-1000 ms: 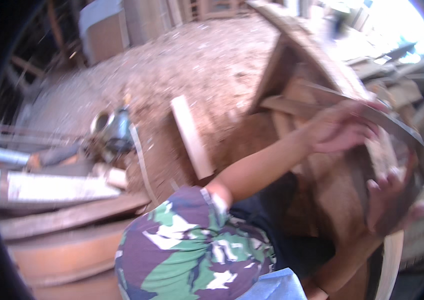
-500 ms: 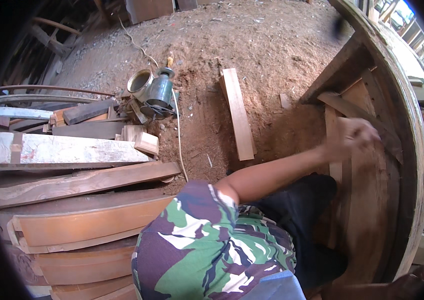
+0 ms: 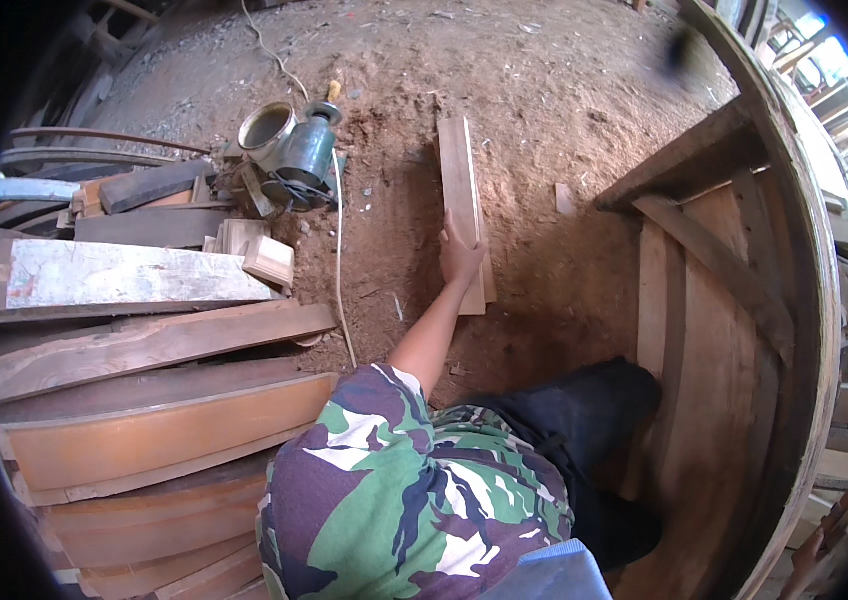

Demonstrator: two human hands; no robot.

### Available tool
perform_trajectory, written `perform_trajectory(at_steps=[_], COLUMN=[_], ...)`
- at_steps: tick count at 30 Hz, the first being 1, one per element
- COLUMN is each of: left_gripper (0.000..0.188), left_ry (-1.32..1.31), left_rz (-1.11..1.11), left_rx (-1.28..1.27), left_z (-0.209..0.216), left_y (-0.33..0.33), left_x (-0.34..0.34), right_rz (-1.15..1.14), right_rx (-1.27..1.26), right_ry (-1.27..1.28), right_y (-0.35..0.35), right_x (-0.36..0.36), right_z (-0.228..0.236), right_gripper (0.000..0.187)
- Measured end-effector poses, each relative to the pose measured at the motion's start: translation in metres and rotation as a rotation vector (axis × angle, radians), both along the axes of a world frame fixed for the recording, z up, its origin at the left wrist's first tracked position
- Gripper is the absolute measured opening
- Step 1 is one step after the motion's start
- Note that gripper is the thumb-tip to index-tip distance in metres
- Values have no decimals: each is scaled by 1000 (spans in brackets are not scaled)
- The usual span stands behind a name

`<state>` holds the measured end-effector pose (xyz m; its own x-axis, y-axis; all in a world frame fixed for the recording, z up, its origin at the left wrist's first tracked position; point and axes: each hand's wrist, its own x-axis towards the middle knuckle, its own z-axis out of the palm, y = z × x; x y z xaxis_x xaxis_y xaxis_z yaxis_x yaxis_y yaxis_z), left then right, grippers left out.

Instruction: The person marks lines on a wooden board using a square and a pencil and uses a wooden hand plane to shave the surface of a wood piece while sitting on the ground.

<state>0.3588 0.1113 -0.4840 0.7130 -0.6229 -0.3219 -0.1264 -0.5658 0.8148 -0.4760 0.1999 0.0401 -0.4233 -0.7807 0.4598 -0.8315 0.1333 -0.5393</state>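
My left hand (image 3: 461, 260) reaches forward to a pale wooden board (image 3: 458, 165) lying on the dirt. Its thumb and fingers close across the board's width, nearer its close end. A second, similar board seems to lie under or beside this one, its edge showing along the right side. My right hand does not show in the picture.
A large wooden frame (image 3: 812, 240) with a diagonal brace (image 3: 719, 270) stands close on my right. At left are stacked curved boards (image 3: 164, 430), a whitish plank (image 3: 124, 275) and small moulded blocks (image 3: 269, 260). Beyond sits a greenish motor-like machine (image 3: 309, 150) with a cable (image 3: 340, 270).
My left hand has left the wooden frame on the right and swung left onto the board. My right hand, at the lower right before, is out of sight.
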Motion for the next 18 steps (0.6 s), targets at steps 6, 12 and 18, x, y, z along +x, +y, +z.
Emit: perform_trajectory(at_steps=[6,12,18], left_gripper=[105,99,124], left_ry=[-95,-489,-785], left_rz=[-89,-79,-63], left_rx=[-368,214,158], left_z=[-74,-65,-55], left_y=[40,40,1], left_x=[70,45,-9], right_rz=[-90,-157,-166], right_rx=[94,150,167], right_ry=[3,-16,-32], right_y=[-22,-22,-28], right_x=[-54,-90,-116], right_z=[-15,-34,-43], right_gripper=[73,75,78])
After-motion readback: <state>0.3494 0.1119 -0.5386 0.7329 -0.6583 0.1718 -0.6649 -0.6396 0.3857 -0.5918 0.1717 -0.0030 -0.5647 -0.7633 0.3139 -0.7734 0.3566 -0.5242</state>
